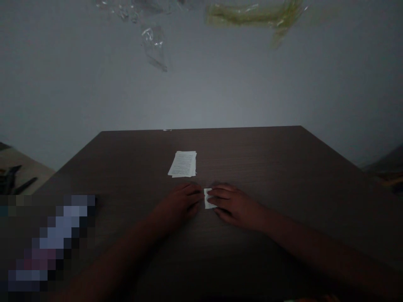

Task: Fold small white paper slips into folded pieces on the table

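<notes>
A small folded white paper (207, 198) lies on the dark wooden table (283, 167), between my two hands. My left hand (182, 203) rests on the table at its left edge, fingers curled, fingertips touching the paper. My right hand (234, 205) lies over the paper's right side, fingers pressed together on it. A little farther back lies a thin stack of printed sheets (183, 164), untouched. The light is dim.
A blurred-out patch (47, 243) covers the table's near left corner. Behind the table stands a pale wall (94, 92) with bits of clear tape (154, 46) and yellowish tape (252, 14) stuck high up. Dark objects (12, 180) lie on another surface at far left.
</notes>
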Available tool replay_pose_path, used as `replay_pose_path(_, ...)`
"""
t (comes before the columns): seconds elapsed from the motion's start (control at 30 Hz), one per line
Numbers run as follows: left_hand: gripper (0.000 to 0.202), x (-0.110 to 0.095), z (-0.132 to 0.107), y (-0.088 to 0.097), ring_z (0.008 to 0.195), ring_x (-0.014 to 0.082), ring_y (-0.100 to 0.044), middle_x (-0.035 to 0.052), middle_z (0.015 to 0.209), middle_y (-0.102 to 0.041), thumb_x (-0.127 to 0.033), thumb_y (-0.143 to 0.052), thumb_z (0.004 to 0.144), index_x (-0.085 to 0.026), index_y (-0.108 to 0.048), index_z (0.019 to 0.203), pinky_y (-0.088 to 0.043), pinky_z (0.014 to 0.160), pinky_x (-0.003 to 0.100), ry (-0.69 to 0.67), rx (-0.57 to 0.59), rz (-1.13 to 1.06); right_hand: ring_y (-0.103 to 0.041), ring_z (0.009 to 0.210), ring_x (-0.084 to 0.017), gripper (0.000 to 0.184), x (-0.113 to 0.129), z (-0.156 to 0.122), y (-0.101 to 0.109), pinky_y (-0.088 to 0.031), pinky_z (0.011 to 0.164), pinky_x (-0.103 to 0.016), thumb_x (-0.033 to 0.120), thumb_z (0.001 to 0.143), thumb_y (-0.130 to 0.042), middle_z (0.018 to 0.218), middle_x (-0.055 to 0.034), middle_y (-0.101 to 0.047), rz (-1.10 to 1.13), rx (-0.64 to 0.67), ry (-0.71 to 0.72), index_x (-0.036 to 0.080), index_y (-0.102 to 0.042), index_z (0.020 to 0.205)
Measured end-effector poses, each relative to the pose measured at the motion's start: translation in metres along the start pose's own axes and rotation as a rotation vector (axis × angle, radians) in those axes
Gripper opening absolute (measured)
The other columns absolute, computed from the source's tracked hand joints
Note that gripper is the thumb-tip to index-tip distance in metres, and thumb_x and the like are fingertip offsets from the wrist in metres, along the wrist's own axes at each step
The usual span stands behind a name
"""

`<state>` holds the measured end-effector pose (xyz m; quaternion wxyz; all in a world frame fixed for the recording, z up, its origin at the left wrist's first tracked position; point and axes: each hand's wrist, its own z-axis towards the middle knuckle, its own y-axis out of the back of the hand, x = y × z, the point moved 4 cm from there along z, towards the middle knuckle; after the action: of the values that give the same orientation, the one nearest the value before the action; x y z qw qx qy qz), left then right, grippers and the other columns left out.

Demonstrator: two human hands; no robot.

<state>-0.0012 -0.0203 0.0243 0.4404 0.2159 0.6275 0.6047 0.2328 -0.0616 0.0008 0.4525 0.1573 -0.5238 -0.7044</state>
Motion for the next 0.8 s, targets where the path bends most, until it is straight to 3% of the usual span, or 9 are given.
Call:
replay_pose_path(0.17, 0.034, 0.0002, -0.0015, -0.0001, 0.141, 0.0293, -0.076, 0.0092, 0.151, -0.082, -0.008, -0.07, 0.107, -0.023, -0.084, 0.134, -0.06, 0.129, 0.044, 0.007, 0.004, -0.005, -0.073, 0.153, -0.033, 0.035, 0.0006, -0.0006, 0.0004, -0.062, 0.13, -0.054, 0.021, 0.115, -0.072, 0.153, -0.0195, -0.083, -0.006, -0.002, 0.013, 0.014, -0.082, 0.148)
replay_pose_path(0.4, 0.04, -0.0014, -0.0026, 0.0026, 0.143, 0.0302, -0.077, 0.0089, 0.152, -0.082, -0.005, -0.068, 0.107, -0.022, -0.083, 0.139, -0.058, 0.131, 0.046, -0.002, 0.0, -0.025, -0.071, 0.156, -0.033, 0.038, -0.0002, -0.0024, -0.0023, -0.061, 0.13, -0.055, 0.023, 0.115, -0.073, 0.157, -0.0172, -0.082, -0.015, 0.021, 0.005, 0.018, -0.08, 0.153)
replay_pose_path(0.63, 0.024, -0.006, 0.0013, 0.0043, 0.138, 0.0313, -0.077, 0.0104, 0.143, -0.083, -0.011, -0.073, 0.111, -0.022, -0.086, 0.127, -0.061, 0.126, 0.05, 0.048, -0.019, -0.074, -0.07, 0.157, -0.033, 0.04, 0.0022, -0.0013, -0.0024, -0.061, 0.131, -0.054, 0.024, 0.117, -0.074, 0.163, -0.0147, -0.079, -0.047, 0.066, -0.014, 0.021, -0.079, 0.156)
replay_pose_path(0.8, 0.021, -0.0081, 0.0023, 0.0036, 0.139, 0.0335, -0.076, 0.0099, 0.145, -0.084, -0.015, -0.077, 0.109, -0.023, -0.087, 0.126, -0.059, 0.128, 0.052, 0.121, -0.033, -0.08, -0.074, 0.151, -0.03, 0.034, 0.0004, -0.0007, -0.0035, -0.064, 0.127, -0.051, 0.025, 0.119, -0.071, 0.156, -0.0127, -0.083, -0.05, 0.008, -0.001, 0.023, -0.082, 0.151)
